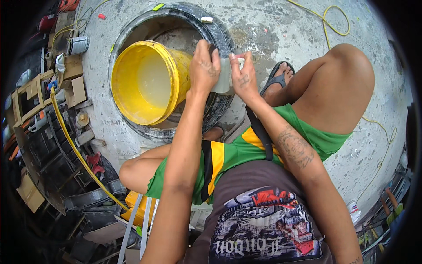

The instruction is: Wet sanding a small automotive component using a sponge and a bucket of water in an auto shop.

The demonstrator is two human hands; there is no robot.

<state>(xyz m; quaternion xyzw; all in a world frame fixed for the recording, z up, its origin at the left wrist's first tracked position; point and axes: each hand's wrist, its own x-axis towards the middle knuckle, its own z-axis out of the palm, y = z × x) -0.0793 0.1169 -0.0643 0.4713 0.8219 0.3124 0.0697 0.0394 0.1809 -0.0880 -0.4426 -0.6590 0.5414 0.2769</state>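
Both hands are together above the right rim of a dark round tub (218, 37). Between them is a pale grey-white flat piece (225, 75); I cannot make out its exact kind. My left hand (205, 68) is closed at its left side, with a small dark thing (212, 47) showing between thumb and fingers. At the piece's right edge, my right hand (244, 79) is closed, thumb upright and fingers bent. A yellow bucket (183, 66) leans inside the tub, its mouth tilted toward the left. Cloudy, pale liquid (154, 79) lies in it.
A small white cylinder (206, 20) rests on the tub's far rim. Yellow cable (325, 20) loops over the grey concrete floor (263, 26). Along the left are cardboard boxes (77, 90), a paint can (79, 45) and a curved yellow strip (72, 136). My sandalled foot (281, 77) is right of the tub.
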